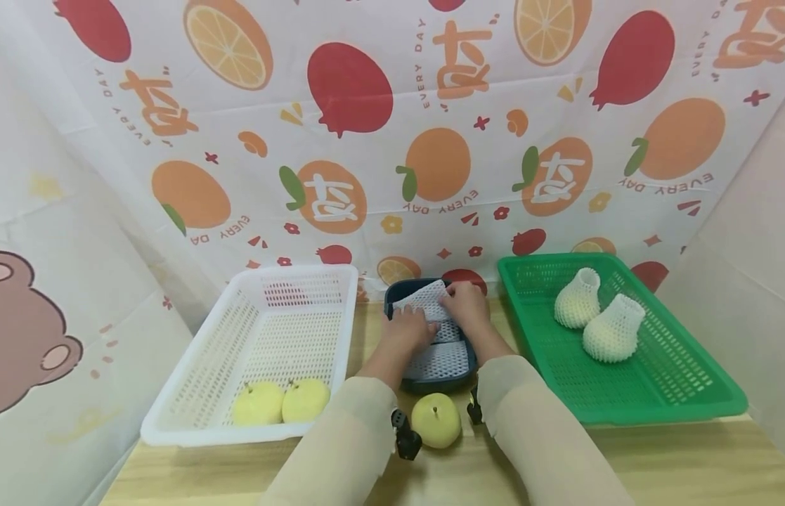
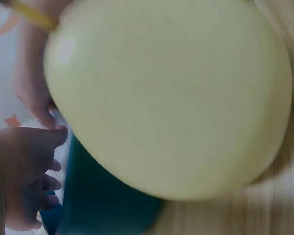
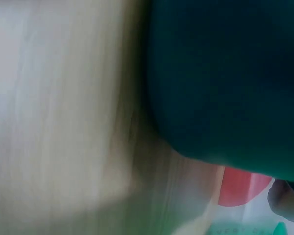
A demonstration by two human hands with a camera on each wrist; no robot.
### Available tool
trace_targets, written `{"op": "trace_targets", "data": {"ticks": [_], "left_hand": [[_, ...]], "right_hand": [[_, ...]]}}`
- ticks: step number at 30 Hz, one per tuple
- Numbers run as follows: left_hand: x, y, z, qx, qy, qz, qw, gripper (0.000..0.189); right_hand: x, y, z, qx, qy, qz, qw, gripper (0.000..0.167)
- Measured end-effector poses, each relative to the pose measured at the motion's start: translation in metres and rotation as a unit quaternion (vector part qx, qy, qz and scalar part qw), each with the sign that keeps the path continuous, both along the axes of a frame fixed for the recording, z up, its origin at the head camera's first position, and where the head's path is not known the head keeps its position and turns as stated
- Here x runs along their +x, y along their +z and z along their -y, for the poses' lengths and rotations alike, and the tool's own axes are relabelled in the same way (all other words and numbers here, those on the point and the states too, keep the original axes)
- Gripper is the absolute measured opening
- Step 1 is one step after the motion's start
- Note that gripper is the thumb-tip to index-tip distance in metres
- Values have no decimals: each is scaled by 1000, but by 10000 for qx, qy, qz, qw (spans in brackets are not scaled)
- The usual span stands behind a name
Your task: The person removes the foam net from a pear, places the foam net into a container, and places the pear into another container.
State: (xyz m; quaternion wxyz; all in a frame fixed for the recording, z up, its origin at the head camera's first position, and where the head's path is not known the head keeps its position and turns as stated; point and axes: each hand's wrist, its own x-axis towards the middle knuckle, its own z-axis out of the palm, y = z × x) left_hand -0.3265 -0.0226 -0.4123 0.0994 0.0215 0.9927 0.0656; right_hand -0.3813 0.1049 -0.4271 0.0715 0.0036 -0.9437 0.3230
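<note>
A dark blue box [image 1: 438, 385] holds several flat white foam fruit nets, and both hands are over it. My right hand [image 1: 466, 306] pinches the raised corner of the top foam net [image 1: 422, 295] at the box's far right side. My left hand [image 1: 410, 332] lies on the nets at the left with its fingers spread. In the left wrist view the left hand [image 2: 27, 171] shows close to the right hand's fingertips. A yellow-green pear [image 1: 436, 420] stands on the table between the forearms and fills much of that view. The right wrist view shows mostly the box's side [image 3: 225, 88].
At left, a white basket [image 1: 351, 309] holds two pears [image 1: 258, 403] near its front. A green basket [image 1: 556, 383] at right holds two pears in foam nets [image 1: 615, 329]. Behind the wooden table [image 1: 683, 464] hangs a fruit-print cloth [image 1: 392, 176].
</note>
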Motion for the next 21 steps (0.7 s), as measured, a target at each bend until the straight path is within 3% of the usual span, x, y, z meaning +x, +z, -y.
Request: {"op": "trace_targets", "data": {"ticks": [3, 5, 7, 9, 12, 15, 18, 21], "left_hand": [[-2, -8, 4, -318, 114, 103, 9994, 68], [-4, -11, 6, -515, 176, 41, 9985, 69], [-7, -13, 7, -671, 189, -9, 9976, 70], [-9, -14, 6, -752, 203, -20, 9970, 71], [-8, -16, 6, -779, 201, -2, 9968, 70], [-7, -19, 5, -844, 127, -38, 9963, 68], [-7, -22, 5, -964, 33, -96, 9953, 67], [-8, -24, 4, -1029, -10, -155, 9946, 66]], "right_hand": [[0, 2, 4, 309, 95, -390, 9987, 37], [0, 5, 7, 741, 227, -699, 9945, 38], [0, 9, 10, 1321, 463, -684, 9878, 35], [0, 10, 12, 1925, 820, -452, 9768, 32], [1, 7, 13, 2596, 1402, 251, 9552, 33], [3, 1, 14, 2924, 1742, 648, 9381, 35], [4, -2, 16, 3075, 1826, 894, 9296, 37], [4, -3, 18, 3087, 1755, 1109, 9282, 41]]}}
